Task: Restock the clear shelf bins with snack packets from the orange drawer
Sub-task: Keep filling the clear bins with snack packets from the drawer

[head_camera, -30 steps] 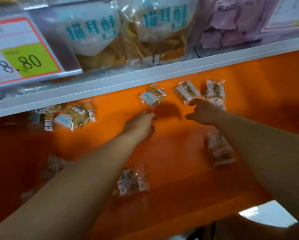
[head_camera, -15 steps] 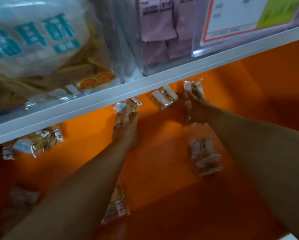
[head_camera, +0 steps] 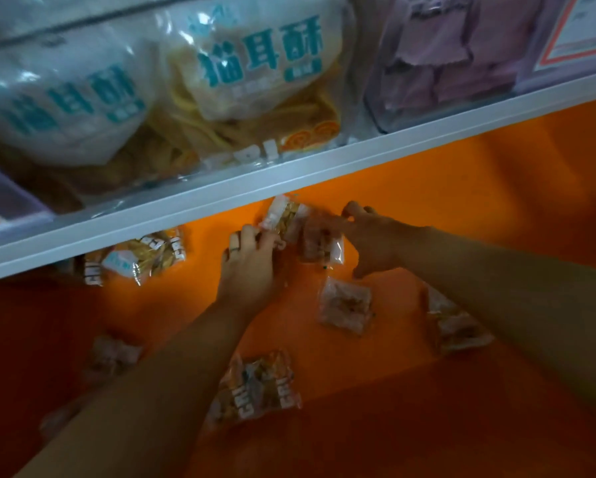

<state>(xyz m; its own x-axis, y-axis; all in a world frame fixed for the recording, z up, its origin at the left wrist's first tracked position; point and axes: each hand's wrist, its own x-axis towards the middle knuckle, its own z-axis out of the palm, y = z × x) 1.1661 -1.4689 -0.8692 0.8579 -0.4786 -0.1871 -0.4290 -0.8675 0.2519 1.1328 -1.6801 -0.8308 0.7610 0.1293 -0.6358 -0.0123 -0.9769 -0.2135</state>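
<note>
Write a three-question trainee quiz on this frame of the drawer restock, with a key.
1. True or false: the left hand lies flat and empty on the orange drawer.
2. What fills the clear bin at upper right? A. purple packets B. green bottles C. red cans
3. What does the right hand hold?
Key: 1. False: it grips a yellow snack packet. 2. A. 3. A pinkish packet.
</note>
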